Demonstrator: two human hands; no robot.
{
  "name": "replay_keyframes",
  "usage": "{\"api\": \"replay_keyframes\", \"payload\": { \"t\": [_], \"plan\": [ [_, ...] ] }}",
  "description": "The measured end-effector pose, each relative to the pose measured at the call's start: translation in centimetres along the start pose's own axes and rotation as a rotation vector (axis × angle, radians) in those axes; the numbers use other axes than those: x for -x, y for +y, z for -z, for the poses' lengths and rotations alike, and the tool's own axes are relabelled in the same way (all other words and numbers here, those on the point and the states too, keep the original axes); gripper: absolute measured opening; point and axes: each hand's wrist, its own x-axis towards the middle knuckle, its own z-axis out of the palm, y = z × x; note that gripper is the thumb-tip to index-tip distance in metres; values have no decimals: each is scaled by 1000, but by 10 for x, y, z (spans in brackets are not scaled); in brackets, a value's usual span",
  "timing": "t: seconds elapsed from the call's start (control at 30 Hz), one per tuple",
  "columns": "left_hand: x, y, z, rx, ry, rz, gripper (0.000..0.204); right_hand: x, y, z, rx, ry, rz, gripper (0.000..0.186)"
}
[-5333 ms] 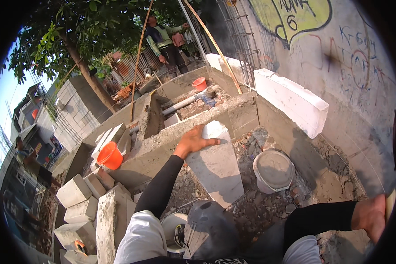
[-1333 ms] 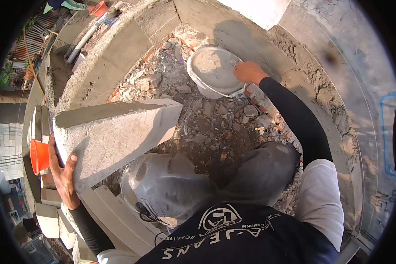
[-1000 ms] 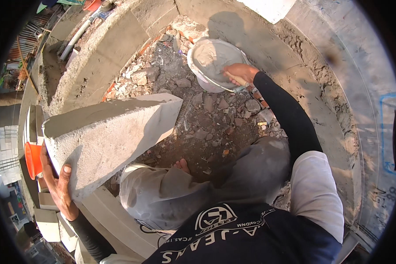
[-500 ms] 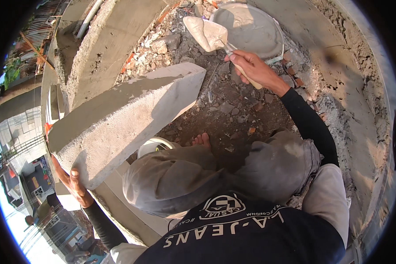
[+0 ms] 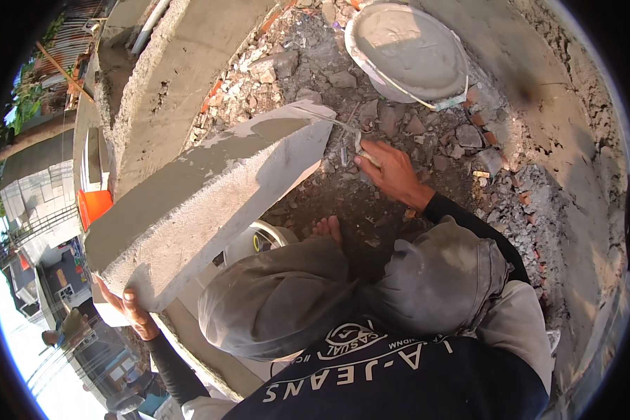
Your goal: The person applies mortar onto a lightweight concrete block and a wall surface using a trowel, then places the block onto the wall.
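Free: btwn blk (image 5: 210, 203) & mortar bkt (image 5: 390, 89) (rubble (image 5: 343, 79) under) | Obst: knees (image 5: 434, 262), near side

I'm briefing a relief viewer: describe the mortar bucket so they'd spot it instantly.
Find the long pale block the left hand holds. Past its far end, on the rubble, stands a round whitish bucket. Unlike the half-hidden bucket by the trousers, it is nearly full of grey mortar.

An orange bucket (image 5: 94, 206) sits at nine o'clock. Toward ten, a thin wooden pole (image 5: 64, 72) slants before rusty corrugated metal sheets (image 5: 66, 47); between ten and eleven lies a white pipe (image 5: 150, 28). Broken red bricks (image 5: 477, 119) lie at two, grey rubble (image 5: 539, 217) at three. A distant person (image 5: 70, 327) appears at eight.
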Motion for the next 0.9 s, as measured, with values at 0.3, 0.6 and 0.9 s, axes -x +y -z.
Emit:
{"api": "replay_keyframes", "payload": {
  "t": [0.3,0.6,0.9],
  "plan": [
    [-1,19,-11,-95,26,-17,106,-7,-45,27,37,-204,139,30],
    [-7,23,-20,-83,-28,-96,115,-55,13,-27,176,-107,37,27],
    [-1,11,1,-245,90,-229,111,11,26,24,89,-84,-62,21]
  ]
}}
